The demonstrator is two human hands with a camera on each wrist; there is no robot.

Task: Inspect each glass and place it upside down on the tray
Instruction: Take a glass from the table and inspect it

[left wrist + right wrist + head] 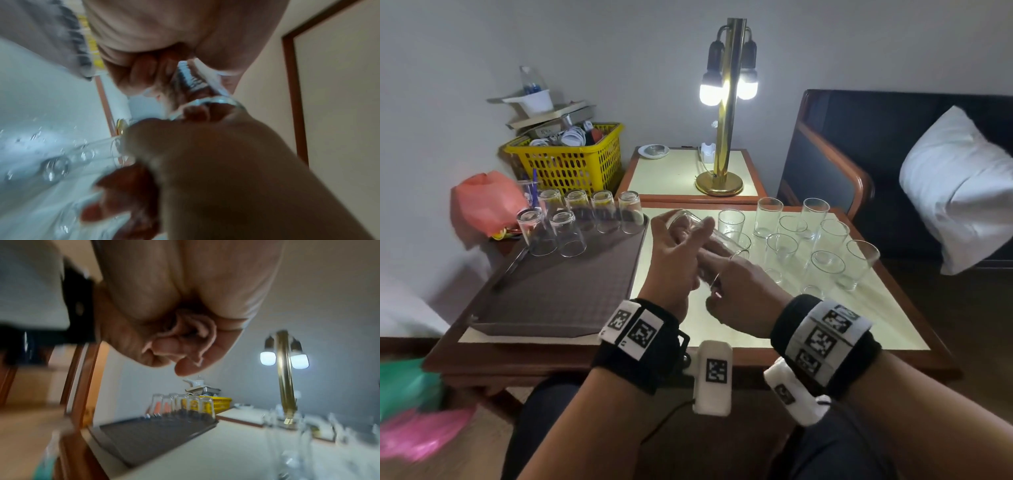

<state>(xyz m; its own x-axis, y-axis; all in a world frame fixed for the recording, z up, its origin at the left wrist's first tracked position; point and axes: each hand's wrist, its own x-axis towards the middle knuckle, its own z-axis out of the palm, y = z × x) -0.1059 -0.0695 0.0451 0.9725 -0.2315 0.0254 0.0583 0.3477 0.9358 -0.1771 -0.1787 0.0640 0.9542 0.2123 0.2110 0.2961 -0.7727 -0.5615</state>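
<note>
1 glass [700, 240] lies tilted on its side above the table [825, 310], between tray [558, 291] and upright glasses [822, 240], gripped by the left hand [674, 260] while the right hand [743, 294] pinches its rim; wet glass could slip onto them.

Held glass [700, 236] mostly behind both hands' fingers [697, 233]; wrist views motion-blurred, upright glasses [292, 443] smeared

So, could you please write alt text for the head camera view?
Both hands, left hand and right hand, hold a clear glass on its side over the table. Upside-down glasses stand on the brown tray; upright glasses wait at right.
</note>
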